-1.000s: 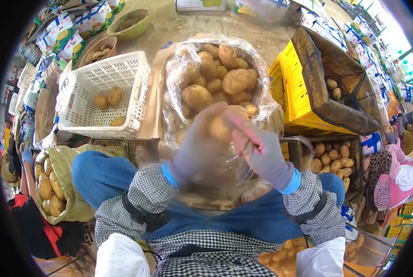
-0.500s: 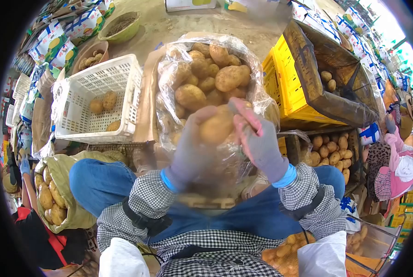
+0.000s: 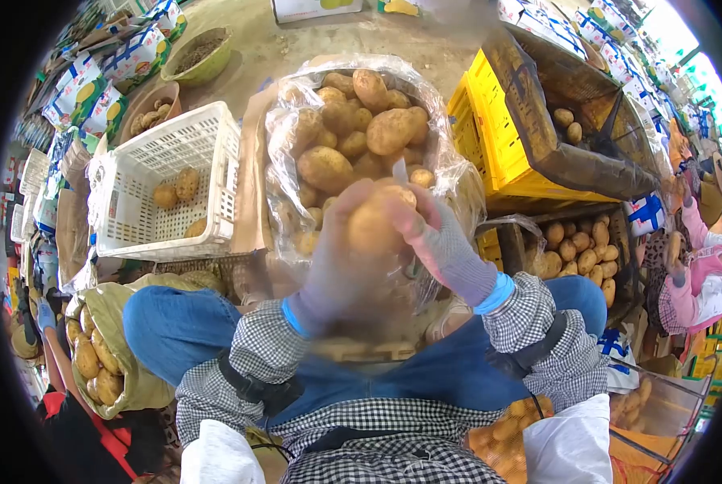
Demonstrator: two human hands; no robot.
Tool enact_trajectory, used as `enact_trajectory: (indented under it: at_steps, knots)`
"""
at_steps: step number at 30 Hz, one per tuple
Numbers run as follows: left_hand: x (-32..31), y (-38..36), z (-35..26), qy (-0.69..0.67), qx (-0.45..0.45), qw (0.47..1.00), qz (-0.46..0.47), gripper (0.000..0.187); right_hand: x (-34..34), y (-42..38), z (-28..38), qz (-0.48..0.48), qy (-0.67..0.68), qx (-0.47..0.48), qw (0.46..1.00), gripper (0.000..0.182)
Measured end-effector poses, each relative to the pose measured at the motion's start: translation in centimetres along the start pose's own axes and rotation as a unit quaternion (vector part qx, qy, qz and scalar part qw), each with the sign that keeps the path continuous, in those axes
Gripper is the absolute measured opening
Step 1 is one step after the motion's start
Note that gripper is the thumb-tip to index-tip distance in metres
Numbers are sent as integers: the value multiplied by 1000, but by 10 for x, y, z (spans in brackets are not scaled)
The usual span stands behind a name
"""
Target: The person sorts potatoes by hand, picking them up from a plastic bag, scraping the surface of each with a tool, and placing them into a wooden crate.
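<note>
Head view: our left hand [image 3: 328, 260] grasps a potato [image 3: 374, 226], apparently steadier now our right hand [image 3: 456, 252], its grip unclear, has moved against it.

Left hand [image 3: 334, 252]: blurred, its fingers partly lost behind the potato [image 3: 374, 224] it holds, whose lower outline is smeared. Right hand [image 3: 449, 246]: finger contact not resolvable. Pale sliver [image 3: 399, 171] above: lower end hidden, nature unclear. White crate [image 3: 219, 177]: its near wall covers part of the lowest potato inside. Top edge cuts off a white carton [image 3: 316, 10]. Print on the stacked cartons [image 3: 77, 87]: too small to read.
</note>
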State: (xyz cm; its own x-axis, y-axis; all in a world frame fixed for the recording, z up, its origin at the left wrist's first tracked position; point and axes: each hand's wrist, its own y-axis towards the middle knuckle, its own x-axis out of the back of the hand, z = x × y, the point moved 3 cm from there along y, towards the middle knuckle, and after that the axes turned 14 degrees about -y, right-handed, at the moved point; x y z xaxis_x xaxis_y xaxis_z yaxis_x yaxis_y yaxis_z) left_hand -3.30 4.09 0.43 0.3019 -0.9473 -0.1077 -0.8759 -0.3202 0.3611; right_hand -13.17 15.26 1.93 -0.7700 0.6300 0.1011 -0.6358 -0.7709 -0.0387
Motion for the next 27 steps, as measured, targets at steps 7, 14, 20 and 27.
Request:
enact_trajectory:
  at_steps: [7,14,20,27]
  knots:
    - [-1,10,-17,-48,46,998,-6,59,24,11,-12,-15,-158,41,986,36]
    - [19,0,9,-6,115,993,-37,79,8,0,12,-106,-83,99,986,42]
    - [23,0,8,73,110,991,-35,76,-5,-16,14,-6,-295,110,949,40]
    - [16,-1,2,-85,219,971,-54,77,-6,-16,15,-23,-383,195,903,39]
